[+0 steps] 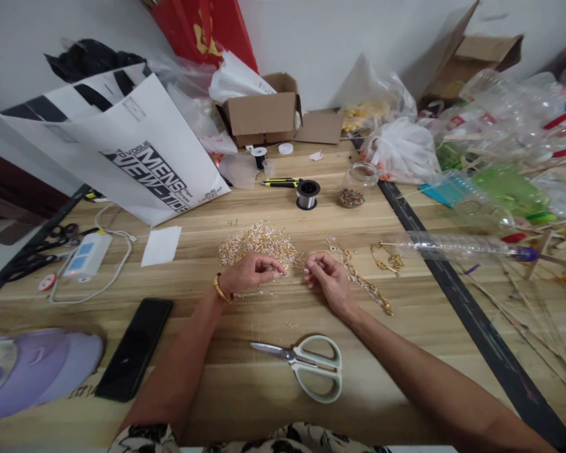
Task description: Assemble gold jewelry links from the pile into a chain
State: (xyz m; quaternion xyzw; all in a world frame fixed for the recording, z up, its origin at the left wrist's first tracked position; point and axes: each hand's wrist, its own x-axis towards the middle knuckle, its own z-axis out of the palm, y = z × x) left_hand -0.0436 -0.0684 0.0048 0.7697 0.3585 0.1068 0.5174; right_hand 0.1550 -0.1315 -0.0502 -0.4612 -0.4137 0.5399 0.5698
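Observation:
A heap of small gold and clear beads (259,242) lies on the wooden table, just beyond my left hand (257,272). The fingers of that hand are pinched together, with a tiny glint at their tips. My right hand (327,280) faces it across a small gap, thumb and fingertips also closed, a small shiny bit showing there. What either pinch holds is too small to name. Beaded gold strands (365,283) stretch out right of my right hand, and a gold chain (387,259) lies farther right. Scissors (306,365) with pale handles rest nearer me, their blades pointing left.
Behind the beads are a wire spool (307,194), a yellow-black cutter (280,183) and a glass jar (358,184) with beads inside. A white paper bag (136,145) stands at left, above a black phone (134,349). Plastic bottles (514,107) crowd the right.

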